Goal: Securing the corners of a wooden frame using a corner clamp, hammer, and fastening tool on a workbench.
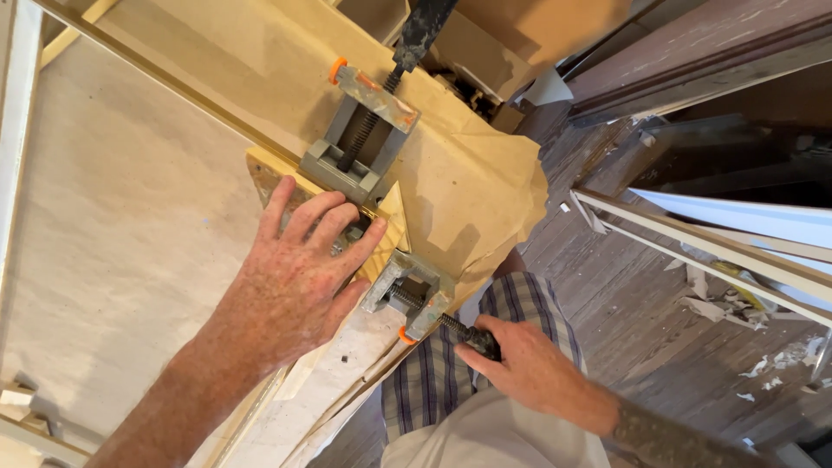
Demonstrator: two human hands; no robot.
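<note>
Nearest: plaid shorts (442, 373) and a pale shirt hem at bottom centre, just off the bench edge.

Right hand (520, 364) closed around the dark handle (472, 336) of the near screw; fingers wrapped, thumb on top. This handle sticks out past the bench edge, over the shorts, with free air around it.

Left hand (299, 273) flat and open, palm down, fingers spread, pressing on the corner joint. Fingertips touch the grey corner clamp (381, 217) at its inner angle. Nothing is gripped.

The clamp sits at the bench corner on a small wooden block (394, 227). It has two screw arms at a right angle: the near jaw (414, 293) by the right hand, the far jaw (364, 130) running up and away. Orange caps on the ends. Far handle (422, 30) is dark, paint-spattered and untouched.

A thin gold-edged frame rail (173, 82) runs from the clamp to upper left; a second rail (303, 399) runs toward lower left under the left forearm.

Bench (113, 243) covered in brown paper (485, 173), crumpled and overhanging at the right edge. Wide bare stretch left of the left hand.

Farther right: plank floor (641, 338) with white scraps, white trim strips (711, 251) leaning across it. Passage there is narrow.
</note>
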